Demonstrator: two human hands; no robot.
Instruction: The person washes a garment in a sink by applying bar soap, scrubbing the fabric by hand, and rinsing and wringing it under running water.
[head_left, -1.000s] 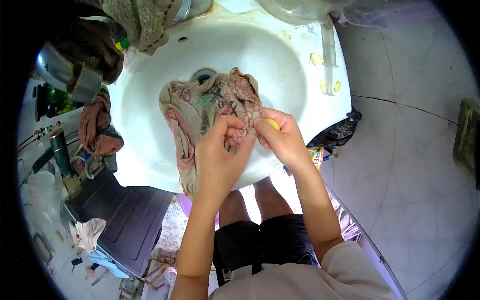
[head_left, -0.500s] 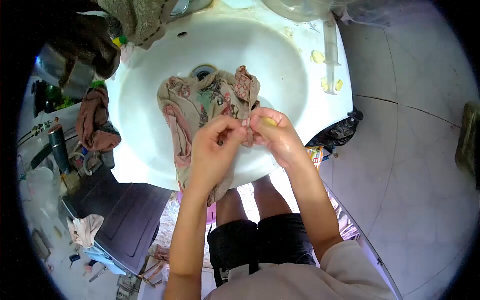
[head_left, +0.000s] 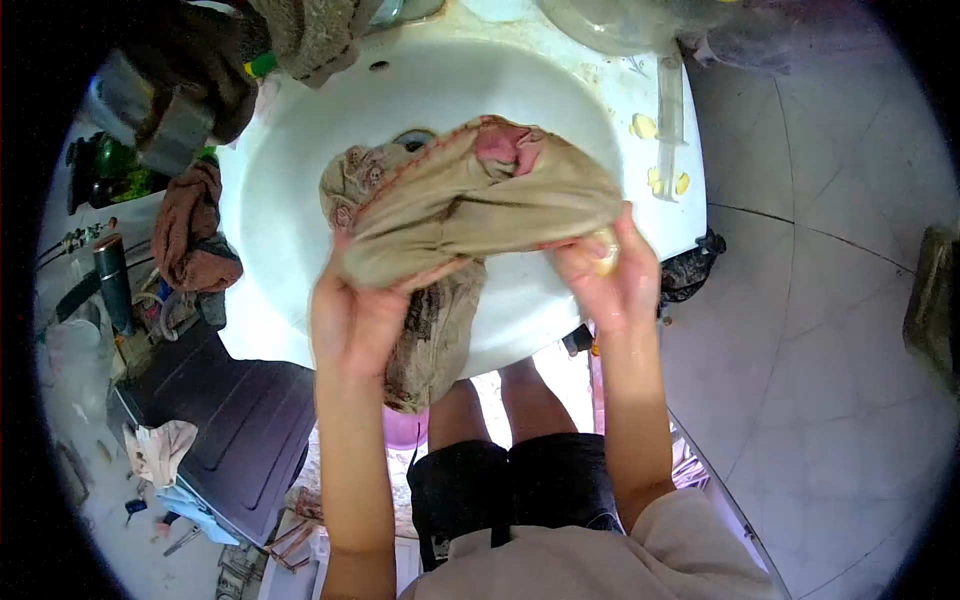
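Stretched out over the sink is a beige garment [head_left: 480, 215] with a printed pattern, a red-stitched edge and a pink patch. My left hand [head_left: 362, 315] grips its left end, with the fingers partly hidden behind the fabric. At the opposite end, my right hand [head_left: 612, 275] holds the cloth and also has a small yellowish piece, like soap [head_left: 605, 252], against the fingers. More of the garment lies in the bowl near the drain, and part of it hangs over the front rim beside my left wrist. The white sink [head_left: 565, 110] is below both hands.
A clear syringe-like tube [head_left: 669, 125] and yellowish bits [head_left: 643, 126] lie on the sink's right rim. Brown cloths [head_left: 190, 230] hang at the left, above a dark panel [head_left: 225, 420]. A black bag [head_left: 690, 270] is at the right, beside the tiled floor.
My hands have moved apart from a close pinch on the garment's edge. A section of the garment is now lifted and spread wide between them.
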